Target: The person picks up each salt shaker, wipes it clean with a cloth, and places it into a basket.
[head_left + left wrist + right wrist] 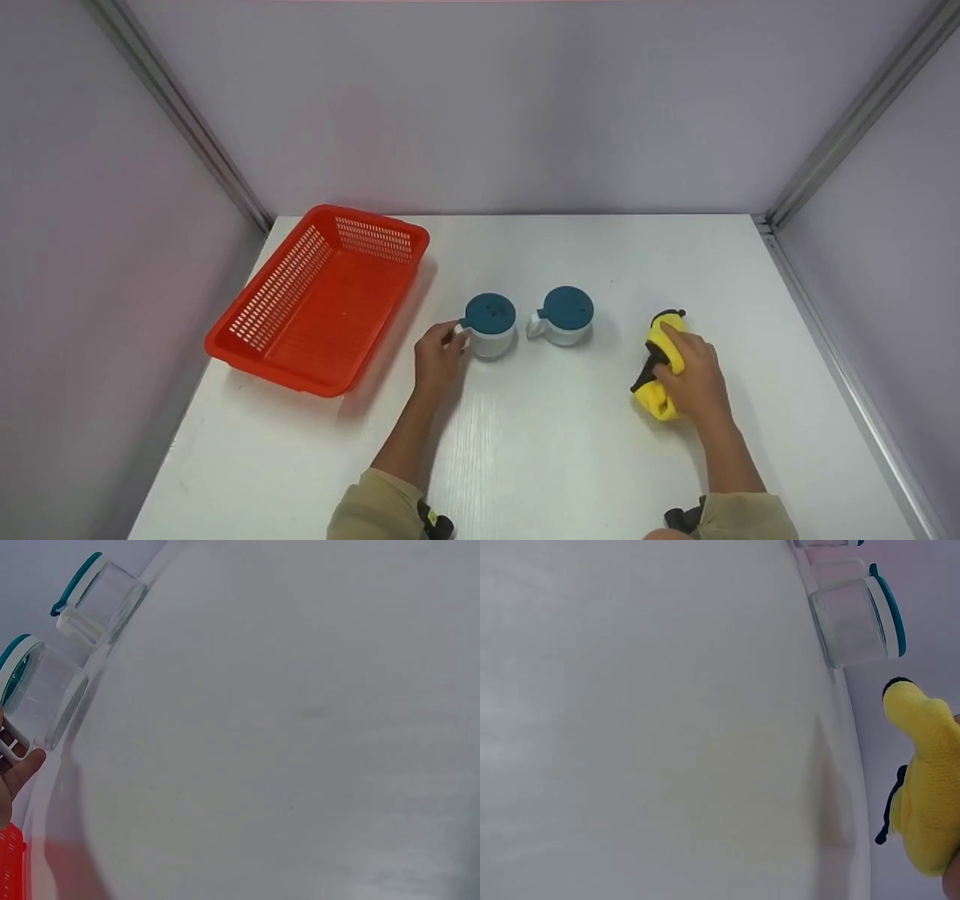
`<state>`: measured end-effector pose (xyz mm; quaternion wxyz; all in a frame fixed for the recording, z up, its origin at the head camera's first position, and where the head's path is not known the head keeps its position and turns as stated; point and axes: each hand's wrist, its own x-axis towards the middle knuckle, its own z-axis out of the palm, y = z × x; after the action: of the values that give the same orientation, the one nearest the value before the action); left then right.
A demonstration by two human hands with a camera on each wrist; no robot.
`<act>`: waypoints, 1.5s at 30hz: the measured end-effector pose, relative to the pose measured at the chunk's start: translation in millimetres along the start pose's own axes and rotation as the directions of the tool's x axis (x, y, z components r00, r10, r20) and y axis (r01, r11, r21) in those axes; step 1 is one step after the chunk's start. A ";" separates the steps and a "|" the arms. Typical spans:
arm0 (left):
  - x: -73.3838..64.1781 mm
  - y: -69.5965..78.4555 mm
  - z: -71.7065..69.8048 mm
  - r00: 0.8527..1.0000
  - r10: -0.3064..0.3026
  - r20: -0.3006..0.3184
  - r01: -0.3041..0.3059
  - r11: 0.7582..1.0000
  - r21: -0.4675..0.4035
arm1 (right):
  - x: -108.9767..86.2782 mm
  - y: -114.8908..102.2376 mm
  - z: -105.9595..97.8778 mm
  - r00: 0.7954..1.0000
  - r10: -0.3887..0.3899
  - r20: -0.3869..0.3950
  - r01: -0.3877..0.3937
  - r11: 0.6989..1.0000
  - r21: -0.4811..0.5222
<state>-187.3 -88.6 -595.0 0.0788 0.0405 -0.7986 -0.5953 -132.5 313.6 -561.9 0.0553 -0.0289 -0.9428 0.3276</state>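
Observation:
Two clear glass jars with teal lids and white side handles stand upright on the white table. My left hand (439, 358) pinches the handle of the left jar (491, 341), thumb and fingertips at the handle; the left wrist view shows this jar's clear body (52, 694) with the thumb by its base. The other jar (568, 315) stands just to its right, untouched. Over at the right, my right hand (696, 375) grips a soft yellow plush toy (660, 401) with black parts. Its yellow side (934, 787) fills the edge of the right wrist view, and the palm side is hidden.
A red plastic basket (311, 385) with slotted walls sits at the table's left, nothing visible inside it. Pale panels (480, 112) enclose the white table (555, 450) at the back and both sides, with grey metal strips at the corners.

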 end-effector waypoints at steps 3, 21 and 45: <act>-2.1 2.6 -1.0 1.000 0.001 -0.002 -0.001 1.000 -0.010 | -1.7 -3.7 1.5 1.000 -0.003 0.000 0.003 1.000 0.016; -19.8 21.2 -4.9 0.999 0.043 0.015 -0.042 0.997 -0.065 | -11.0 -44.8 -2.6 0.989 -0.053 -0.135 0.071 0.988 0.137; -34.3 29.5 1.5 0.994 0.078 0.071 -0.071 0.993 -0.091 | -27.5 -88.5 6.8 0.967 -0.174 -0.185 0.215 0.948 0.236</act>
<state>-152.9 -73.2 -569.9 0.0729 -0.0152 -0.7749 -0.6277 -107.6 237.6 -514.7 0.1668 0.0453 -0.8837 0.4349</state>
